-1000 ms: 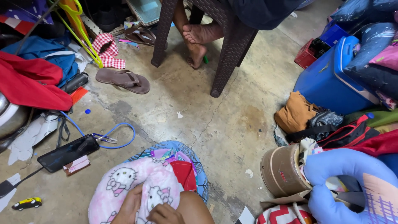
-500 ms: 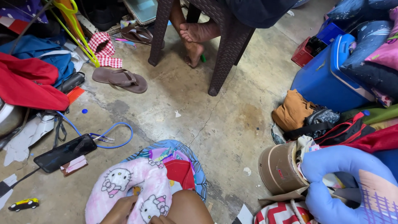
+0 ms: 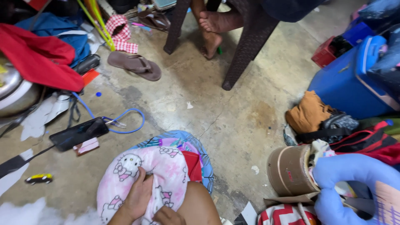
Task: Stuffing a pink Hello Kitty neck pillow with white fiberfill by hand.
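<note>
A pink and white cartoon-print cloth (image 3: pixel 160 175) lies bunched over my knee at the bottom middle, on top of a blue patterned cloth (image 3: pixel 183 139) and a red piece (image 3: pixel 193 166). My left hand (image 3: pixel 137 198) presses flat on the pink cloth, fingers spread along its folds. My right hand (image 3: pixel 166 216) shows only partly at the bottom edge, fingers curled on the cloth's lower edge by my bare knee (image 3: pixel 202 206).
A black phone (image 3: pixel 79 133) with a blue cable (image 3: pixel 125 121) lies on the concrete floor to the left. Brown sandal (image 3: pixel 135 65), red cloth (image 3: pixel 39 56), small yellow toy car (image 3: pixel 38 178). Another person's bare feet (image 3: pixel 214 27) under a dark chair. Blue cooler (image 3: pixel 354 81), round cardboard tin (image 3: pixel 289 171), blue pillow (image 3: pixel 354 183) at right.
The view has moved closer and a little downward. My left hand has slid up onto the pink cloth; my right hand stays low at its edge.
</note>
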